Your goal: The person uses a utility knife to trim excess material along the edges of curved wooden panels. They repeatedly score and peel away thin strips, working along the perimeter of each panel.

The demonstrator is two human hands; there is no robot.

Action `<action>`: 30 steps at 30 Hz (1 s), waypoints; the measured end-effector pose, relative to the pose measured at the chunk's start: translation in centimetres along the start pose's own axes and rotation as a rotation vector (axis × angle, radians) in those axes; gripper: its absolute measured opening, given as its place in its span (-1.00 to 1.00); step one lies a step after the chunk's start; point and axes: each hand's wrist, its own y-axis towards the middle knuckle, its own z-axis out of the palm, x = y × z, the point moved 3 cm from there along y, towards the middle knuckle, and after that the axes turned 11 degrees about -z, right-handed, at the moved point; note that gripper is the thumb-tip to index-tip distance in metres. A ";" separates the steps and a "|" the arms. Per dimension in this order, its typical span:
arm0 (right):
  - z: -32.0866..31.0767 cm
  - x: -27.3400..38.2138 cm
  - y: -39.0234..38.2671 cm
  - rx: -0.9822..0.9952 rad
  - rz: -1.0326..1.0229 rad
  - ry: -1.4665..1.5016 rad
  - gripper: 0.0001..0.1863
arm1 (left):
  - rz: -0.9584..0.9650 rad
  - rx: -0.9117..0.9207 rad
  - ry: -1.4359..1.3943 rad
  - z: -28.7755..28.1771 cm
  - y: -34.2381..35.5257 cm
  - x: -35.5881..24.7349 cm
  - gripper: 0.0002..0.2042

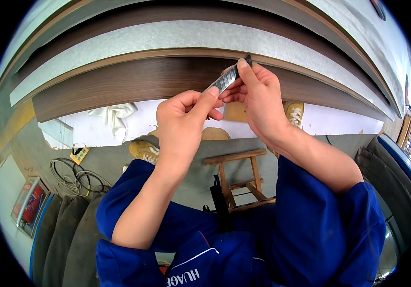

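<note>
Dark brown wood-grain panels (119, 81) curve across the upper frame; before them I see a slim silver-and-black segmented strip (226, 80), just above centre, pinched at its lower end by the bare left hand (181, 125), its upper by the bare right hand (266, 98).

L grip (180, 122) & R grip (265, 98) both pinched, thumbs (204, 103) uppermost, bare forearms (150, 203) angled fwd.

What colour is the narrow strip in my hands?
The strip is silvery grey with dark cross lines, in the head view.
</note>
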 end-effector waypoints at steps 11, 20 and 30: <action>0.3 -0.4 0.1 0.067 0.025 0.009 -0.63 | -0.001 -0.035 0.030 -0.6 -0.4 -0.4 -0.74; 1.2 0.1 0.1 0.047 0.062 0.006 -0.63 | 0.025 -0.073 0.049 -0.9 -0.8 -0.9 -0.73; 2.5 0.2 0.1 0.020 0.060 0.007 -0.59 | 0.056 -0.093 0.044 -1.7 -1.0 -1.4 -0.73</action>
